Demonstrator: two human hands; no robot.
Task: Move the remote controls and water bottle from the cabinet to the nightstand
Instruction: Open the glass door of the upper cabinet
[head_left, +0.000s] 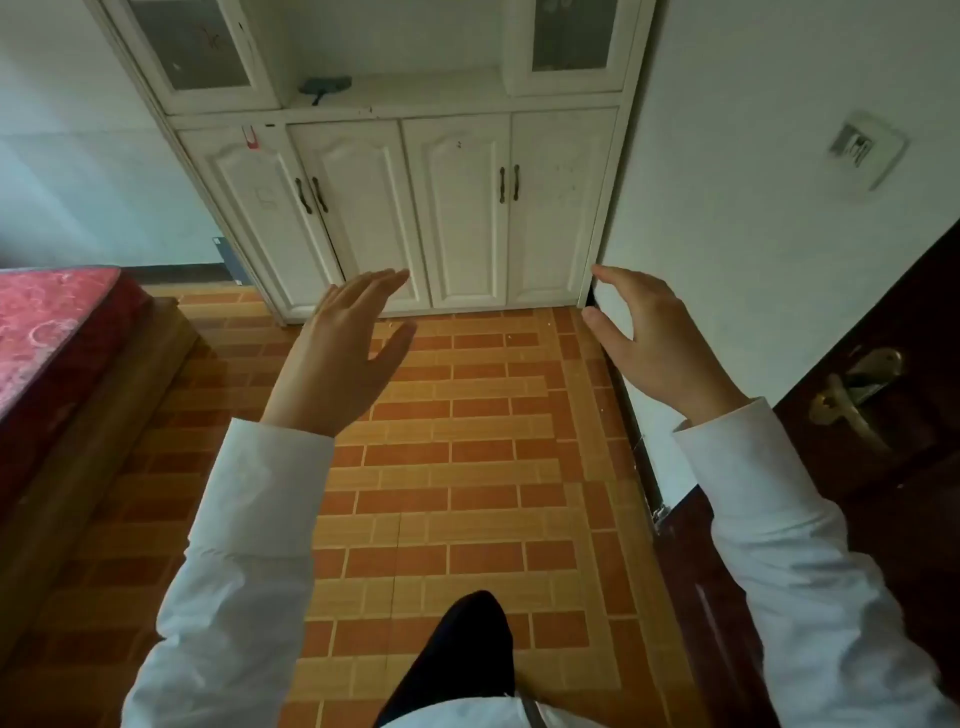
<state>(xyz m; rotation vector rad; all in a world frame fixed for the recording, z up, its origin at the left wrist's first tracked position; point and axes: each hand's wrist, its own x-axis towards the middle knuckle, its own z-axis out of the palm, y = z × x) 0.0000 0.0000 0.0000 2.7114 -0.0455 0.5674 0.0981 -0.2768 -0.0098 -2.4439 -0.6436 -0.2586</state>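
A white cabinet (457, 208) stands ahead against the far wall, its four lower doors closed and a counter shelf above them. A small blue-grey object (326, 85) lies on that shelf; I cannot tell what it is. No remote control, water bottle or nightstand shows. My left hand (348, 353) is raised in front of me, fingers spread, holding nothing. My right hand (649, 338) is also raised and empty, with fingers curved, near the white wall on the right. Both hands are well short of the cabinet.
A bed with a red mattress (47, 332) on a wooden frame lies along the left. A dark wooden door with a brass handle (857, 395) stands open at the right. Orange brick-pattern floor (467, 457) stretches to the cabinet. A wall socket (862, 148) sits on the right wall.
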